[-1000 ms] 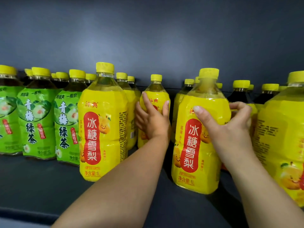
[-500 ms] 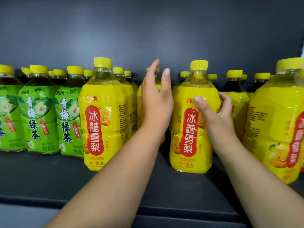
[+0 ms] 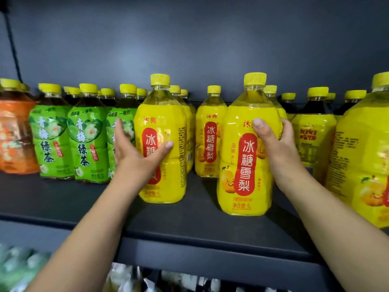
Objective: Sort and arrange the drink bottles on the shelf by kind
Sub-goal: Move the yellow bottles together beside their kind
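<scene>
Both hands are working the front row of the shelf (image 3: 189, 226).

- Left hand (image 3: 134, 150) is grasping the left yellow bottle (image 3: 164, 110). The thumb is lying across the red label. The fingers (image 3: 120, 127) are reaching up its left side, wedged between it and the nearest green bottle (image 3: 126, 114).
- Right hand (image 3: 277, 148) is grasping the right yellow bottle (image 3: 237, 148). The thumb is pressing the front near the shoulder and the fingers are curling round the right side.
- Both bottles are standing upright with a gap between them, the right one nearer the front edge. Can't tell if either base is lifting off the shelf.
- A third yellow bottle (image 3: 209, 140) is sitting further back, showing in that gap. More yellow caps (image 3: 174, 89) are lining up behind the held bottles.
- Further left, green bottles (image 3: 86, 140) are standing in a row, with an orange bottle (image 3: 14, 140) at the far left.
- Just beside the right hand, dark-drink bottles (image 3: 313, 144) with yellow labels are standing. A big yellow bottle (image 3: 362, 165) is crowding the right edge.
- Stuff on the shelf below is too blurred to tell.
</scene>
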A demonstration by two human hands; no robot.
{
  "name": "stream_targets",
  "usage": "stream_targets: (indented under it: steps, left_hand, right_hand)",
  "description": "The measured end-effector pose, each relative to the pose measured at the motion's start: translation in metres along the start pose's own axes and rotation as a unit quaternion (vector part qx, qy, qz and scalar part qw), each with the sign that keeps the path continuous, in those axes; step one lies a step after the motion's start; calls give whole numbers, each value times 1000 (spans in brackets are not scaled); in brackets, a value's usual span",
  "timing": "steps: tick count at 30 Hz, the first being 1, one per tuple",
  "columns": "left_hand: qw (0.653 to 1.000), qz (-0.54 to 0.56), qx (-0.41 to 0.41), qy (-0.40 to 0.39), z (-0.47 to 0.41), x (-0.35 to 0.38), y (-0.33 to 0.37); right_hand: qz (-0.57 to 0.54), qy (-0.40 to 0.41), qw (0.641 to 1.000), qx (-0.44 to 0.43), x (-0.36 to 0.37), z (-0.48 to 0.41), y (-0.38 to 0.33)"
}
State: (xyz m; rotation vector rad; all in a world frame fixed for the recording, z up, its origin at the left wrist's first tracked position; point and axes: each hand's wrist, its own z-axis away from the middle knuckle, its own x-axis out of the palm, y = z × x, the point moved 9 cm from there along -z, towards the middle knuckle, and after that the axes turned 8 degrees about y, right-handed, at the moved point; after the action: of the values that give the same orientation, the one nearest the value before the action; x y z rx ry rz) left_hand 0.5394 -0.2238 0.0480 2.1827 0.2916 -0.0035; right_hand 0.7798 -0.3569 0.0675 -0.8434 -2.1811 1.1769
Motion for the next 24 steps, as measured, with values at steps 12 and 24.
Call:
stream_targets:
  steps: [12,24]
  left_hand:
    - [997,-23,17,-66,-1,27,6]
    - [996,13,-10,-92,-14,57,-13]
  right_hand:
    - [16,-18,999,-39,35,8,-3]
    - [82,-20,996,-40,50,-23,17]
